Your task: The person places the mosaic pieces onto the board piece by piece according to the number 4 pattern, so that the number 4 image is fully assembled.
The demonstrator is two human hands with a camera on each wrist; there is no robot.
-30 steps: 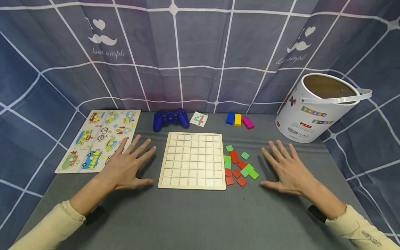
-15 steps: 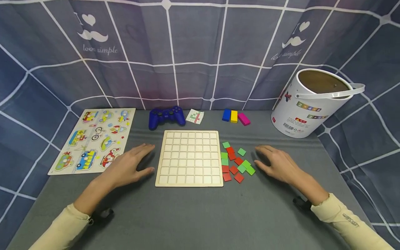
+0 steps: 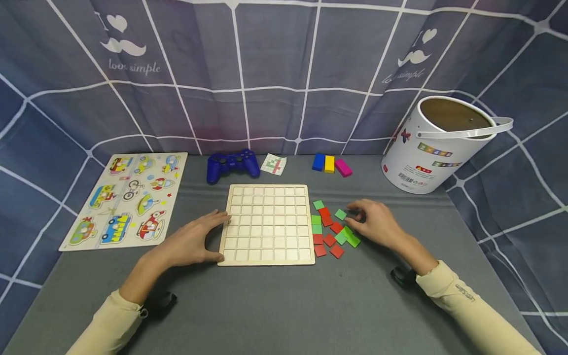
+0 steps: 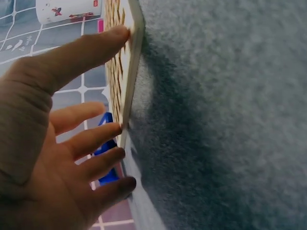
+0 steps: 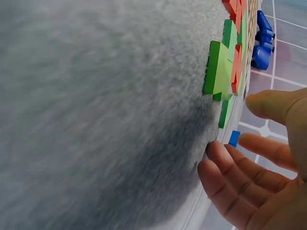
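A square wooden grid board (image 3: pixel 268 226) lies flat in the middle of the table in the head view. My left hand (image 3: pixel 188 241) is at its left side, the thumb touching the board's edge near the front corner and the relaxed fingers spread along that edge. Red and green square tiles (image 3: pixel 329 240) lie loose along the board's right side. My right hand (image 3: pixel 377 224) hovers beside a lone green tile (image 3: pixel 340 214), thumb and fingers apart. In the right wrist view nothing is between the right fingers, and that green tile (image 5: pixel 225 112) lies on the table just beyond them.
A picture puzzle board (image 3: pixel 126 199) lies at the left. Along the back are a blue game controller (image 3: pixel 232 165), a small patterned card (image 3: pixel 273 164) and blue, yellow and pink blocks (image 3: pixel 329 163). A white bucket (image 3: pixel 432 158) stands at the back right, before the curtain.
Both hands have moved inward and their spread fingers have relaxed. The left hand has come to the board's edge, the right to the lone green tile. The head view has shifted slightly.
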